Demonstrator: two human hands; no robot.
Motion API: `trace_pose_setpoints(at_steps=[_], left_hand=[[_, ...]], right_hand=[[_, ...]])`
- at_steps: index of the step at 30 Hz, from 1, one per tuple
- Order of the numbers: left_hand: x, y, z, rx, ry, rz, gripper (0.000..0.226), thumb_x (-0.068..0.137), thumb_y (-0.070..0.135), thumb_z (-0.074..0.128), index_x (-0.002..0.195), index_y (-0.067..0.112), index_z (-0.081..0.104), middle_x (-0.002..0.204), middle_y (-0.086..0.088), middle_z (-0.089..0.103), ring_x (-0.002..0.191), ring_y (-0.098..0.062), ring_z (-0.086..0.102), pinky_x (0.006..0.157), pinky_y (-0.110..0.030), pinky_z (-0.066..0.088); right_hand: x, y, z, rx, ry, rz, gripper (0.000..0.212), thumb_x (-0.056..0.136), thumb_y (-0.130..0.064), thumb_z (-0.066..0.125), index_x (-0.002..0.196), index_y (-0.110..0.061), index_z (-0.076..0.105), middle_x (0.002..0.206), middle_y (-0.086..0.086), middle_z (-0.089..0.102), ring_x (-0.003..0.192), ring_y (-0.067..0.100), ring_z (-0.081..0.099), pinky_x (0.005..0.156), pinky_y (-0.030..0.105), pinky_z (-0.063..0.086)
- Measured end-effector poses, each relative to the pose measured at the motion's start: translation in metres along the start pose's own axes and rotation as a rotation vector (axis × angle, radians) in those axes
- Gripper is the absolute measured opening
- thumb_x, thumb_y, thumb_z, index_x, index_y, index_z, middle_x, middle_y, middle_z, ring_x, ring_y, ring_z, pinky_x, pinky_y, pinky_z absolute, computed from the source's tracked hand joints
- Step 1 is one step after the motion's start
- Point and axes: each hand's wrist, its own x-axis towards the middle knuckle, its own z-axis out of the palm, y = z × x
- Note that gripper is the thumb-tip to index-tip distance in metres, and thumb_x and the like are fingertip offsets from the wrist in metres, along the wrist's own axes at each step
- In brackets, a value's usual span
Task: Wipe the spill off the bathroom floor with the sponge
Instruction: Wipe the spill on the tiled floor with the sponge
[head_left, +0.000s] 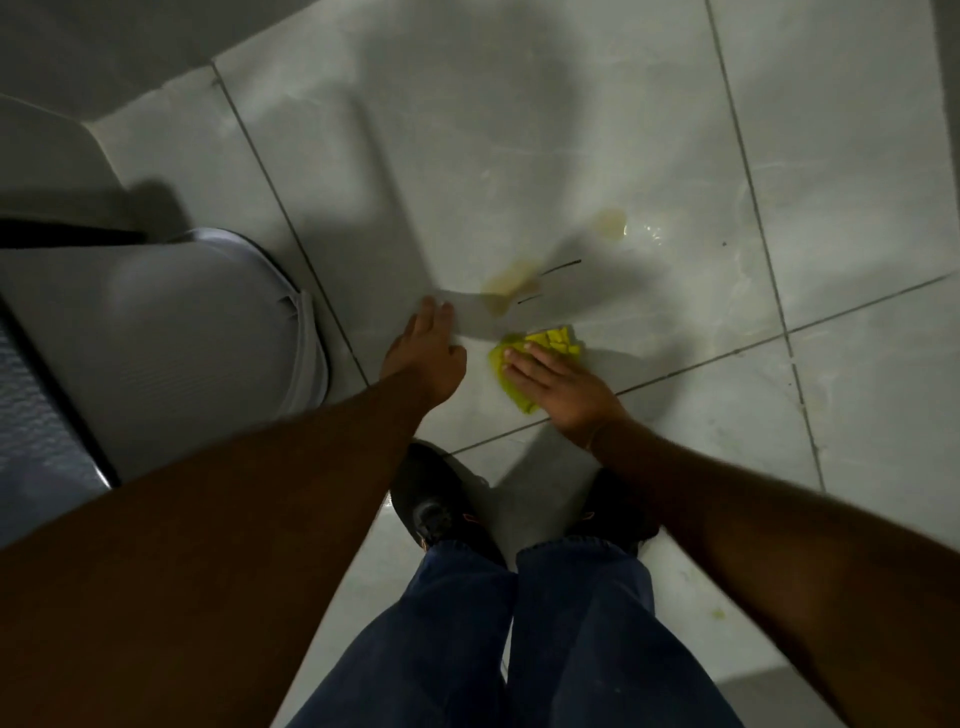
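Note:
A yellow sponge lies flat on the pale tiled floor, and my right hand presses down on it with the fingers spread over its near half. Just beyond the sponge sits a brownish spill patch. A second brownish patch with a wet sheen lies farther to the right. My left hand rests on the floor to the left of the sponge, fingers apart, holding nothing.
A white toilet with its lid down stands close on the left. The grey wall base runs along the upper left. My two dark shoes and blue trouser legs are directly below the hands. Two thin dark marks lie beside the near spill.

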Motion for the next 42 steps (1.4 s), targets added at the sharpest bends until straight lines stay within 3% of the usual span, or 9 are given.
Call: trace_pose_setpoints(at_steps=[3, 9, 14, 19, 25, 28, 35, 38, 42], left_hand=[[0.005, -0.01, 0.004, 0.011, -0.001, -0.028, 0.072, 0.106, 0.038, 0.041, 0.168, 0.021, 0.008, 0.177, -0.003, -0.004, 0.162, -0.029, 0.011, 0.129, -0.044, 0.019], [0.01, -0.023, 0.009, -0.028, -0.043, -0.044, 0.07, 0.107, 0.036, 0.04, 0.168, 0.015, 0.011, 0.177, -0.002, 0.002, 0.162, -0.023, 0.011, 0.131, -0.037, 0.013], [0.01, -0.024, 0.004, -0.013, -0.047, -0.016, 0.071, 0.106, 0.035, 0.042, 0.167, 0.014, 0.012, 0.177, -0.002, 0.004, 0.162, -0.021, 0.012, 0.131, -0.034, 0.014], [0.016, -0.031, -0.001, -0.025, -0.003, -0.059, 0.071, 0.106, 0.03, 0.044, 0.166, 0.01, 0.014, 0.177, -0.006, 0.003, 0.163, -0.02, 0.011, 0.13, -0.036, 0.016], [0.013, -0.029, 0.003, -0.087, -0.037, -0.017, 0.068, 0.104, 0.024, 0.044, 0.164, 0.006, 0.019, 0.175, -0.015, 0.007, 0.159, -0.036, 0.02, 0.128, -0.051, 0.024], [0.013, -0.032, 0.008, -0.041, -0.039, -0.027, 0.069, 0.107, 0.026, 0.043, 0.165, 0.004, 0.013, 0.176, -0.013, 0.002, 0.162, -0.028, 0.01, 0.13, -0.043, 0.018], [0.007, -0.03, 0.001, -0.169, 0.012, -0.118, 0.081, 0.102, 0.029, 0.05, 0.167, 0.009, 0.006, 0.177, -0.003, -0.005, 0.16, -0.029, 0.022, 0.128, -0.044, 0.024], [0.005, -0.029, 0.0, -0.139, 0.028, -0.104, 0.085, 0.1, 0.029, 0.053, 0.167, 0.007, 0.005, 0.176, -0.004, -0.002, 0.158, -0.032, 0.024, 0.127, -0.043, 0.026], [0.001, -0.028, 0.005, -0.071, 0.049, -0.121, 0.087, 0.101, 0.032, 0.052, 0.166, 0.006, 0.0, 0.176, -0.006, -0.002, 0.155, -0.038, 0.029, 0.126, -0.042, 0.027]], right_hand=[[-0.001, 0.044, -0.021, 0.016, 0.122, 0.24, 0.07, 0.086, 0.004, 0.039, 0.154, -0.014, 0.041, 0.162, 0.013, 0.036, 0.149, 0.042, 0.034, 0.119, 0.055, 0.036], [0.051, 0.039, -0.042, 0.127, 0.256, 0.694, 0.082, 0.086, 0.005, 0.046, 0.161, -0.017, 0.021, 0.171, 0.009, 0.012, 0.156, 0.039, 0.01, 0.128, 0.04, 0.006], [0.085, -0.04, -0.012, 0.11, 0.052, 0.259, 0.081, 0.09, 0.003, 0.045, 0.162, -0.021, 0.015, 0.172, 0.006, 0.004, 0.157, 0.037, 0.001, 0.126, 0.054, 0.01], [0.061, -0.026, -0.008, 0.062, 0.052, 0.01, 0.073, 0.089, 0.007, 0.043, 0.157, -0.018, 0.035, 0.167, 0.005, 0.026, 0.156, 0.033, 0.02, 0.126, 0.049, 0.022], [0.06, 0.026, -0.042, 0.055, 0.168, 0.416, 0.078, 0.087, 0.006, 0.048, 0.158, -0.022, 0.03, 0.169, 0.003, 0.02, 0.157, 0.031, 0.015, 0.128, 0.045, 0.016], [0.089, 0.011, -0.049, 0.094, 0.195, 0.571, 0.074, 0.091, 0.001, 0.049, 0.159, -0.019, 0.028, 0.17, 0.006, 0.017, 0.156, 0.039, 0.014, 0.128, 0.049, 0.016], [0.06, -0.054, -0.011, -0.008, -0.156, -0.102, 0.077, 0.086, -0.013, 0.01, 0.159, -0.023, 0.027, 0.17, -0.001, 0.016, 0.157, 0.029, 0.014, 0.126, 0.045, 0.018], [0.038, -0.013, -0.018, -0.062, -0.078, -0.04, 0.069, 0.093, -0.006, 0.026, 0.159, -0.026, 0.028, 0.17, -0.001, 0.018, 0.157, 0.029, 0.015, 0.128, 0.042, 0.016], [0.045, 0.04, -0.055, -0.03, 0.078, 0.36, 0.077, 0.089, 0.007, 0.044, 0.159, -0.021, 0.027, 0.169, 0.006, 0.019, 0.156, 0.037, 0.017, 0.128, 0.05, 0.017]])
